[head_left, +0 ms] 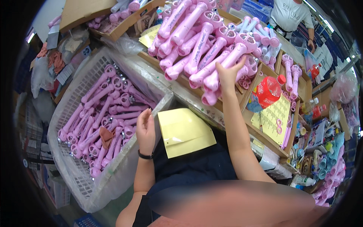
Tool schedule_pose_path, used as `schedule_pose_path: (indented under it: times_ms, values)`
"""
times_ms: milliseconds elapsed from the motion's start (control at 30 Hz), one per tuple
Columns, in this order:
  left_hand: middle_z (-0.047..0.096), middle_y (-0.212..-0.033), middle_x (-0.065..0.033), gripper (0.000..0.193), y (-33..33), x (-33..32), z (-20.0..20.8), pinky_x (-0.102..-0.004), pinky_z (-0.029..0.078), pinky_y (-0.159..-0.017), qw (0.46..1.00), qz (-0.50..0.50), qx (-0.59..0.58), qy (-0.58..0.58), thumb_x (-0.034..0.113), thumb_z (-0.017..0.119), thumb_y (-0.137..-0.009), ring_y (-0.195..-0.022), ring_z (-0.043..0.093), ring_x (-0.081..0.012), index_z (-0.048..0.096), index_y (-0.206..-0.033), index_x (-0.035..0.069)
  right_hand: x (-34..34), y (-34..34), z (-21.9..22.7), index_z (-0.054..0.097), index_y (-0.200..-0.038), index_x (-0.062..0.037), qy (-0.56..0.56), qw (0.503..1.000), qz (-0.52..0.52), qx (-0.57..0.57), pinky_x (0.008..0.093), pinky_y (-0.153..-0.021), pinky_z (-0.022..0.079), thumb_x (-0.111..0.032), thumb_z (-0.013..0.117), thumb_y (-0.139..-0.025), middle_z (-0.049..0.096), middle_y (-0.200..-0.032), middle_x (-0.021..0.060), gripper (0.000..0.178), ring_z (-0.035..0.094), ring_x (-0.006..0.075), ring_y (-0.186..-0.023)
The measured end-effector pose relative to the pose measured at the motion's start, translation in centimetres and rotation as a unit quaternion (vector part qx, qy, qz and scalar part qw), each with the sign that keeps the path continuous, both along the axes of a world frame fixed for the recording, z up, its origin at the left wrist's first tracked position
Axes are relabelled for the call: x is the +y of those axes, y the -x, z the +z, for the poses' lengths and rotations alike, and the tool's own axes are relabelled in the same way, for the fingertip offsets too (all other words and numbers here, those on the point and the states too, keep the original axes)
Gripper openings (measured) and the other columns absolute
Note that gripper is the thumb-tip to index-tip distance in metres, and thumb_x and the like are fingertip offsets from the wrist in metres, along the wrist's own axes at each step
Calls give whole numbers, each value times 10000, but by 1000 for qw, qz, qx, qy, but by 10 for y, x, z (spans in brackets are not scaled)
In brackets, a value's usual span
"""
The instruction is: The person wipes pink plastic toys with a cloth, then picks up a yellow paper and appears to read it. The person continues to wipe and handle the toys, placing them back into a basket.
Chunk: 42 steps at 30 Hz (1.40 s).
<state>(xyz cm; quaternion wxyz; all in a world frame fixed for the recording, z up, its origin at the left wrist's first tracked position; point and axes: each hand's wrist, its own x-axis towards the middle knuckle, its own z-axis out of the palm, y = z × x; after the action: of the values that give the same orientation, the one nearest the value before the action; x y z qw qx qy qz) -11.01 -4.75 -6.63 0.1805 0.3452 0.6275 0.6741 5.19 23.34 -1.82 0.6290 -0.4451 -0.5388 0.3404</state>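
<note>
My right hand (pixel 230 76) reaches up to a heap of pink plastic toy wands (pixel 198 49) on the workbench, thumb and fingers spread around one wand (pixel 227 62) with a ring-shaped head. Dark lettering runs along several handles. Beside the rim of a white plastic crate (pixel 130 153), my left hand (pixel 145 126) is raised with its fingers loosely curled apart from the thumb, and nothing shows in it. More pink wands (pixel 109 98) with shiny heads fill that crate, and a brown-orange scrap (pixel 107 137) lies on them. A yellow sheet (pixel 186 132) rests across my lap.
Right of the heap stand a red-labelled bottle (pixel 267 90) and a cardboard tray (pixel 264 140) holding a printed yellow sheet (pixel 273 117) and small pink rings. Blue-white wands (pixel 261 32) lie behind. Another person (pixel 291 17) stands at the back right. Open cartons (pixel 113 33) line the far left.
</note>
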Motion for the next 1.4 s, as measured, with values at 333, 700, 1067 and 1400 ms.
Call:
schedule_pose_path:
  times_ms: [333, 700, 1067, 1400]
  values:
    - [381, -1438, -195, 742, -11, 32, 68, -500, 324, -1086, 815, -412, -343, -221, 245, 651, -899, -1300, 422, -339, 206, -1476, 108, -123, -55, 47, -211, -1480, -277, -106, 788, 600, -91, 427, -1036, 355, 103, 645, -723, 324, -1459, 263, 1204, 395, 316, -1322]
    - [497, -1329, -140, 672, -25, 14, 42, -596, 270, -1095, 815, -310, -329, -362, 60, 666, -843, -1311, 392, -428, 301, -1396, 173, -146, -88, 70, 605, -1062, -24, -160, 923, 349, -3, 340, -932, 445, -32, 699, -818, 492, -1263, 180, 262, 541, 206, -1067]
    - [498, -1315, -94, 655, -43, 7, 48, -591, 262, -1093, 849, -231, -297, -371, 80, 653, -853, -1317, 390, -404, 306, -1397, 188, -182, -45, 54, 626, -949, -4, 122, 939, 306, 102, 142, -575, 358, -45, 648, -886, 584, -762, -56, 79, 474, -13, -642]
    - [501, -1309, -102, 651, -43, 5, 52, -585, 255, -1103, 845, -226, -312, -370, 71, 655, -852, -1321, 384, -406, 312, -1394, 183, -184, -39, 56, 633, -904, 8, 94, 954, 283, 25, 148, -517, 325, -42, 658, -865, 573, -744, -64, 69, 439, -21, -605]
